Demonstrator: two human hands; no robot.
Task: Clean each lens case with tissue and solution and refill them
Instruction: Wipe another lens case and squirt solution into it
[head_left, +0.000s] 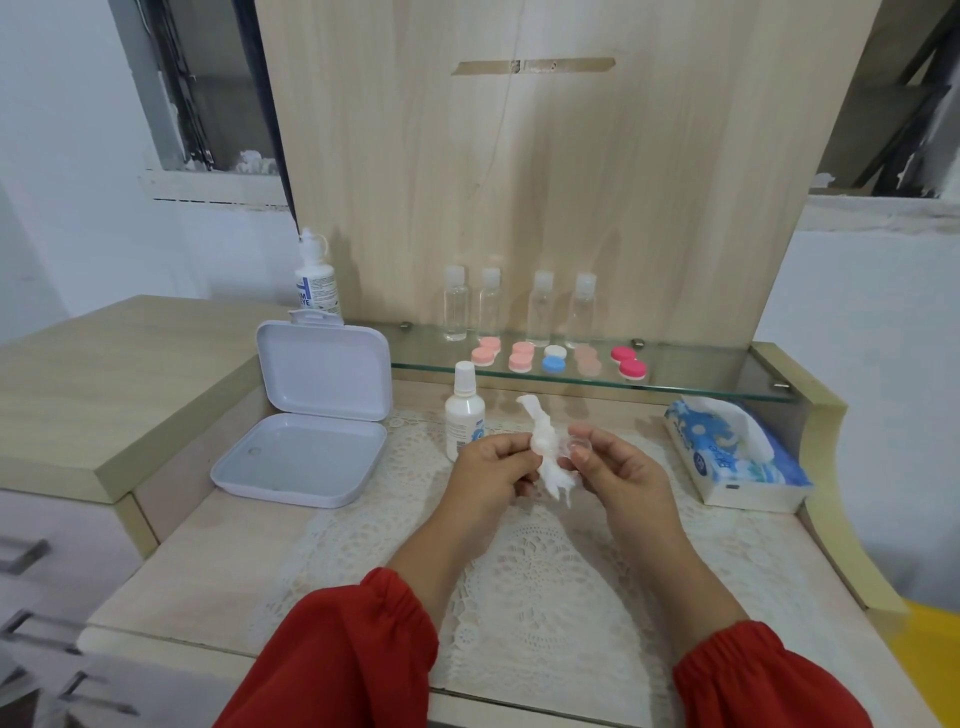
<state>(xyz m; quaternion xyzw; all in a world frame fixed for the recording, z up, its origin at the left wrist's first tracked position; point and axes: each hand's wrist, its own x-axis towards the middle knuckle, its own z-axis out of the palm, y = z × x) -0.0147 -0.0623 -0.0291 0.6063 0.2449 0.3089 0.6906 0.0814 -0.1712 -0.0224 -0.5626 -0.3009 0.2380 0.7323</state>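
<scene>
My left hand (488, 467) pinches a twisted white tissue (545, 447) above the lace mat. My right hand (618, 467) holds a small clear lens case (576, 444) right beside the tissue, touching it. A white solution bottle (464, 413) stands just behind my left hand. Several coloured lens cases sit on the glass shelf (701, 371): pink ones (485, 353), a blue and white one (554, 358), a beige one (588, 359) and a magenta one (628, 362).
An open white plastic box (306, 415) lies at the left, with a larger solution bottle (316, 280) behind it. Several small clear bottles (540, 306) line the shelf's back. A blue tissue pack (737, 457) sits at the right. A wooden back panel rises behind the shelf.
</scene>
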